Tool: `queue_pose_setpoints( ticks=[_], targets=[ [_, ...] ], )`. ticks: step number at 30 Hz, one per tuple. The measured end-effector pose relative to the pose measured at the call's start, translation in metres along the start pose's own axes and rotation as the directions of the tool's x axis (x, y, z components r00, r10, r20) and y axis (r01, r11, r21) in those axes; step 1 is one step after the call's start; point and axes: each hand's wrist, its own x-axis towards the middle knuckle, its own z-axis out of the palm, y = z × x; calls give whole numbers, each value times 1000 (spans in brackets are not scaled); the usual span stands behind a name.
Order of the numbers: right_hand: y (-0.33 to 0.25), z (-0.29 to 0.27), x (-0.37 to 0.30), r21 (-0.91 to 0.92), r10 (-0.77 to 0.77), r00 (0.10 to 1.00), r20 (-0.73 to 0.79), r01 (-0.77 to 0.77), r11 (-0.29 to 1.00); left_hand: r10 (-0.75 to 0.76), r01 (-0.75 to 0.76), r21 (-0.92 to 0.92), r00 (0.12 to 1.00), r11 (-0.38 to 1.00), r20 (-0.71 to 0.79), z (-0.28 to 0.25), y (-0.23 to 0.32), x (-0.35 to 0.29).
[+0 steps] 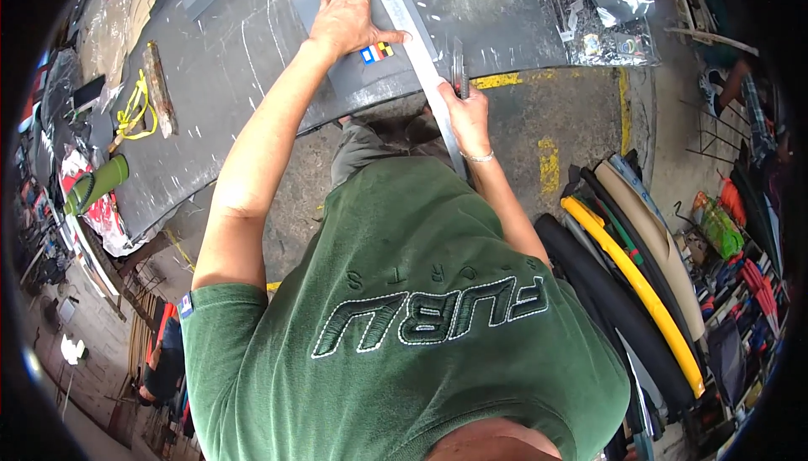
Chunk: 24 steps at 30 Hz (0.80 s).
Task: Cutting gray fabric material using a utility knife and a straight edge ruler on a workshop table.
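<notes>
My left hand lies flat on a grey sheet with its fingers spread. Its thumb reaches onto a long metal ruler. Beside that thumb, a small patch of coloured flag-like squares shows on the sheet. The ruler slants across the sheet and past the table's near edge. My right hand is closed around a slim metal cutter knife, held next to the ruler at that edge. The knife's tip points away from me. Whether its blade touches the sheet cannot be made out.
The dark, scratched worktable carries yellow cord, a worn wooden stick and a green cylinder on the left. Plastic-wrapped pieces lie at its right end. Rolls of material, one yellow, stand to my right.
</notes>
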Motion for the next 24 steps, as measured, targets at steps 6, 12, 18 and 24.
queue_pose_setpoints(
  ticks=[6, 12, 18, 24],
  targets=[
    [3, -16, 6, 45, 56, 993, 101, -60, 997, -25, 22, 43, 997, 999, 75, 0, 3, 1],
    [-20, -37, 5, 131, 50, 983, 175, -74, 989, -35, 32, 47, 997, 998, 66, 0, 0, -3],
    [-25, -54, 11, 203, -30, 999, 33, 23, 979, -36, 33, 37, 996, 999, 81, -3, 1, 0],
    [-27, -70, 18, 267, -32, 996, -77, 52, 962, -36, 32, 43, 994, 999, 107, -5, 2, 0]
  ],
)
